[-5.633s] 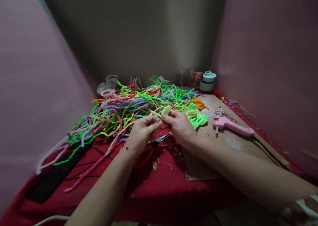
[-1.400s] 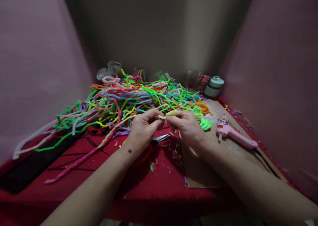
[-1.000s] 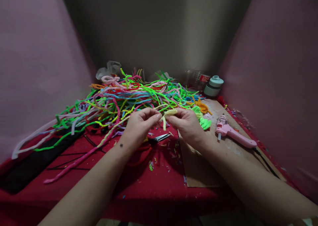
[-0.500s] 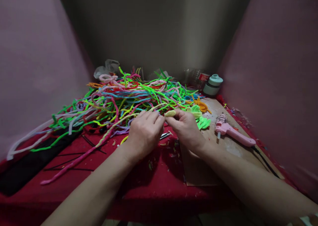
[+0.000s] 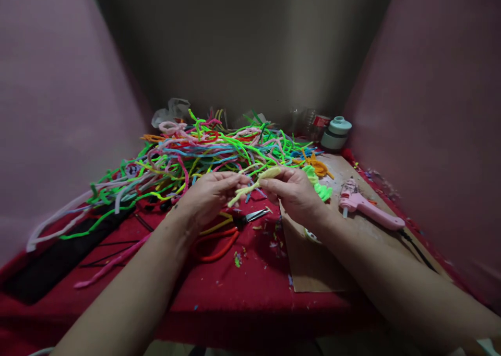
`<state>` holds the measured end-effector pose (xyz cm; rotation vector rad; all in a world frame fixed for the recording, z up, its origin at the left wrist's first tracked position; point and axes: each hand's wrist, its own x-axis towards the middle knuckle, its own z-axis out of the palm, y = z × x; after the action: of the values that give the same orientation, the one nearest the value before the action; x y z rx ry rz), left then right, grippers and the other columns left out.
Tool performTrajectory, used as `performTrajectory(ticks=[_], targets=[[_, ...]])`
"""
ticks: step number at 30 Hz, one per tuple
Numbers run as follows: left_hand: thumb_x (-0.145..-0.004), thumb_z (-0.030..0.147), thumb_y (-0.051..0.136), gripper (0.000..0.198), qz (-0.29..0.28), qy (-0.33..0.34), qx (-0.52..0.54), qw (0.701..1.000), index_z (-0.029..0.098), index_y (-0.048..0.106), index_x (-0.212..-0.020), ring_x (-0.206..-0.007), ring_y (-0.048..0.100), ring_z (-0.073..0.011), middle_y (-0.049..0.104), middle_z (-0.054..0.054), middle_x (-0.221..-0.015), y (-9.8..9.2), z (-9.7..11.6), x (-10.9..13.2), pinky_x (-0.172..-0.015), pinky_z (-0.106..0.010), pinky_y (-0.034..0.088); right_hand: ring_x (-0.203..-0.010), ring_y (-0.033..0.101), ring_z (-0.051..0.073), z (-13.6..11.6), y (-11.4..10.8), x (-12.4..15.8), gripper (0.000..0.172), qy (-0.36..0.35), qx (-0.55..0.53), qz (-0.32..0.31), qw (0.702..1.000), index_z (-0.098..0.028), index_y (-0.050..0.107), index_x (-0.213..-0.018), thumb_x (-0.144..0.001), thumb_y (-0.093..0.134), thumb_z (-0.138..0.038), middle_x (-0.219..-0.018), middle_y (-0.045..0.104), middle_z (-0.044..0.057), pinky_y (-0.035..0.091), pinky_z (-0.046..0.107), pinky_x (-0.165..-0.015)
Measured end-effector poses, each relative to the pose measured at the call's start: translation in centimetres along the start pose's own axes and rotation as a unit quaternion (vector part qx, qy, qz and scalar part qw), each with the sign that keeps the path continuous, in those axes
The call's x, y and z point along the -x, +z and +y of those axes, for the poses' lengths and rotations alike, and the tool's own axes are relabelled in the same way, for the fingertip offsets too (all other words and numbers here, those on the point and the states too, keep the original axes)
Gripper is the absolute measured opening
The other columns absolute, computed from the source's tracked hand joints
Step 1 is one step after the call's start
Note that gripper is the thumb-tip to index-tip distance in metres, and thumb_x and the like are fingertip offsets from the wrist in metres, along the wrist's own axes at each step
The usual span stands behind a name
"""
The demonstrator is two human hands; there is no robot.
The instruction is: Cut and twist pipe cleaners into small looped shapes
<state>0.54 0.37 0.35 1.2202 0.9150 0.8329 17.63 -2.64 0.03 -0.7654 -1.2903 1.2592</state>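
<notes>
Both my hands are raised over a red cloth, pinching one pale yellow pipe cleaner. My right hand grips its folded, thicker upper end between thumb and fingers. My left hand has its fingers closed on the loose lower tail, which slants down to the left. Behind the hands lies a large tangled heap of pipe cleaners in several colours. Small scissors lie on the cloth just below the hands.
A pink glue gun with a black cord rests on a brown board at the right. Green folded pieces and orange ones lie near it. A pale round container stands at the back. A red-orange pipe cleaner lies near the front; pink walls close both sides.
My left hand has turned palm-up and drawn left, pulling the yellow pipe cleaner's tail out straight from the folded end in my right hand. The scissors show again below.
</notes>
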Motion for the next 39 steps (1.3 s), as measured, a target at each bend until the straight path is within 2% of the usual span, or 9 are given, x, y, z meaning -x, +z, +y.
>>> performTrajectory(ticks=[6,12,14,17,19,22,26,31,39], targets=[[-0.078,0.055,0.05,0.048,-0.194,-0.072,0.039,0.978,0.01,0.066,-0.076,-0.047,0.058,-0.0144,0.065,-0.011,-0.061,0.7,-0.1,1.1,-0.046,-0.024,0.042,-0.055,0.048,0.009,-0.3,-0.1,0.3,0.005,-0.029,0.049,-0.042,0.997,-0.018,0.061,-0.065,-0.07,0.061,-0.021,-0.062,0.057,-0.002,0.038,0.025,-0.056],[-0.081,0.038,0.049,0.025,-0.14,0.031,-0.184,0.972,0.015,0.061,-0.077,-0.045,0.05,-0.0101,0.059,-0.003,-0.057,0.8,0.3,1.4,-0.048,-0.022,0.038,-0.055,0.048,0.008,0.5,0.0,0.1,0.005,-0.024,0.098,0.005,0.995,-0.016,0.059,-0.063,-0.068,0.057,-0.017,-0.06,0.056,-0.003,0.038,0.023,-0.056],[-0.083,0.032,0.046,0.023,-0.038,0.152,-0.383,0.911,0.017,0.058,-0.071,-0.052,0.05,-0.0123,0.057,-0.003,-0.059,1.4,-0.3,1.3,-0.054,-0.024,0.039,-0.047,0.04,0.006,1.0,0.2,-0.1,0.008,0.007,0.071,0.048,0.996,-0.016,0.055,-0.059,-0.066,0.056,-0.016,-0.053,0.05,-0.005,0.032,0.021,-0.047],[-0.081,0.02,0.041,0.02,0.113,0.288,-0.596,0.741,0.016,0.059,-0.073,-0.065,0.054,-0.0188,0.059,-0.008,-0.066,2.6,-1.4,1.2,-0.065,-0.031,0.04,-0.038,0.026,0.004,1.6,0.4,-0.2,0.013,0.083,-0.033,0.1,0.991,-0.018,0.046,-0.056,-0.063,0.057,-0.018,-0.044,0.035,-0.009,0.019,0.021,-0.038],[-0.083,0.02,0.039,0.022,0.135,0.306,-0.628,0.703,0.015,0.06,-0.078,-0.069,0.055,-0.0208,0.06,-0.01,-0.07,3.2,-1.8,1.3,-0.069,-0.033,0.039,-0.037,0.023,0.004,1.7,0.5,-0.3,0.017,0.105,-0.081,0.107,0.985,-0.018,0.042,-0.055,-0.062,0.058,-0.019,-0.043,0.032,-0.01,0.016,0.021,-0.037],[-0.087,0.031,0.038,0.028,0.102,0.264,-0.521,0.805,0.017,0.059,-0.077,-0.066,0.053,-0.0172,0.059,-0.005,-0.069,3.4,-1.4,1.5,-0.065,-0.028,0.038,-0.039,0.028,0.005,1.7,0.6,-0.3,0.011,0.073,-0.065,0.101,0.99,-0.018,0.046,-0.057,-0.062,0.056,-0.018,-0.046,0.037,-0.008,0.02,0.021,-0.039],[-0.083,0.039,0.045,0.036,-0.035,0.083,-0.259,0.962,0.017,0.05,-0.056,-0.048,0.04,-0.0093,0.045,0.002,-0.052,2.1,-0.2,1.3,-0.049,-0.022,0.031,-0.052,0.041,0.008,1.5,0.4,0.0,0.006,-0.037,0.074,0.064,0.995,-0.017,0.054,-0.064,-0.069,0.052,-0.018,-0.058,0.049,-0.004,0.034,0.023,-0.052],[-0.074,0.033,0.061,0.026,-0.086,-0.028,-0.101,0.991,0.014,0.056,-0.058,-0.041,0.04,-0.0047,0.051,0.001,-0.05,0.8,0.1,1.1,-0.042,-0.018,0.029,-0.063,0.045,0.011,1.7,0.1,0.2,0.013,-0.154,0.258,0.039,0.953,-0.018,0.052,-0.065,-0.077,0.053,-0.021,-0.064,0.05,-0.002,0.037,0.025,-0.062],[-0.074,0.04,0.061,0.026,-0.047,-0.029,-0.153,0.987,0.016,0.053,-0.068,-0.028,0.034,-0.0029,0.052,0.004,-0.043,2.9,0.0,1.9,-0.03,-0.014,0.02,-0.062,0.044,0.011,1.8,0.3,0.5,0.021,-0.267,0.355,0.105,0.89,-0.018,0.048,-0.058,-0.078,0.049,-0.013,-0.061,0.047,-0.001,0.036,0.024,-0.062]])
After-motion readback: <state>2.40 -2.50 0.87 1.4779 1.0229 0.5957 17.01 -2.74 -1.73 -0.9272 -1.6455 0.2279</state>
